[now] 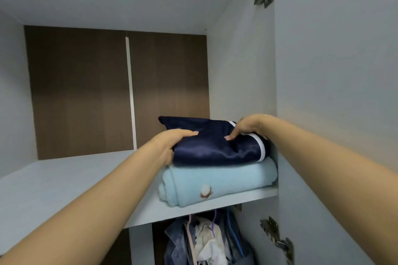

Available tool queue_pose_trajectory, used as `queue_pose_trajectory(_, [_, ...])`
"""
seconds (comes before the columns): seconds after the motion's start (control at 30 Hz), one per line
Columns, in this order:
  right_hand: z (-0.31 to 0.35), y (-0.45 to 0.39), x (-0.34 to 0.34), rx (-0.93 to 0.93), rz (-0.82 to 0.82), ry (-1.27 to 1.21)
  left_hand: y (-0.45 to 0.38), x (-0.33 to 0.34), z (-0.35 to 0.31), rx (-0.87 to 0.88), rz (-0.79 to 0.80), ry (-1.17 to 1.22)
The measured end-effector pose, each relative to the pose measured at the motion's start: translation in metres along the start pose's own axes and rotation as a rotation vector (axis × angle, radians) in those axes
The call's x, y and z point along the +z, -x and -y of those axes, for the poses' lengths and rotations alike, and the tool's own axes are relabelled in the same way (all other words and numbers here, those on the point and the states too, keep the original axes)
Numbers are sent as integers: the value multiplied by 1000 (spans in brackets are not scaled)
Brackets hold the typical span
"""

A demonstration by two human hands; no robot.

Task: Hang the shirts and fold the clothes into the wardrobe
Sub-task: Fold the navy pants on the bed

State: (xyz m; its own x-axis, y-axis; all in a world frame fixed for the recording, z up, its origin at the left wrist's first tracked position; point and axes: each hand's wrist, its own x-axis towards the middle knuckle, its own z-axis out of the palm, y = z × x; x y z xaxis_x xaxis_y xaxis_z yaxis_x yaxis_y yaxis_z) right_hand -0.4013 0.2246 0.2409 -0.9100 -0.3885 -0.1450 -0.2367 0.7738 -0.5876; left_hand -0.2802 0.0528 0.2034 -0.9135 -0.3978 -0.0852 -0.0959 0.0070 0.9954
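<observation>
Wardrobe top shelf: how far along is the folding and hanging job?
Done: a folded light blue garment lies on the shelf against the right wall, and clothes on hangers hang in the compartment below. In hand: the left hand and right hand both grip a folded navy garment, setting it on top of the blue one. Left: letting go. Any clothes still waiting are out of view.

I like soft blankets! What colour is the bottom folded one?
Light blue, with a small picture on it; the head view shows it.

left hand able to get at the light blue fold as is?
Probably yes: the left hand grips the navy fold right above it, and the blue fold's front edge is uncovered.
</observation>
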Motion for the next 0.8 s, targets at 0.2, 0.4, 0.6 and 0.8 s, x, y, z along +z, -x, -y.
queue_pose_trajectory(0.2, [17, 4, -15, -262, -185, 100, -8, -5, -28, 307, -410, -454])
queue_pose_trajectory(0.4, [10, -26, 15, -496, -150, 259, -40, 22, -41, 467, -100, -1286])
queue_pose_trajectory(0.6, [-8, -62, 40, -464, -27, 242, -109, 10, 8, 216, -34, -1412])
queue_pose_trajectory(0.8, [-3, -70, 42, -477, 25, 340, -132, 3, 13, 214, 15, -1414])
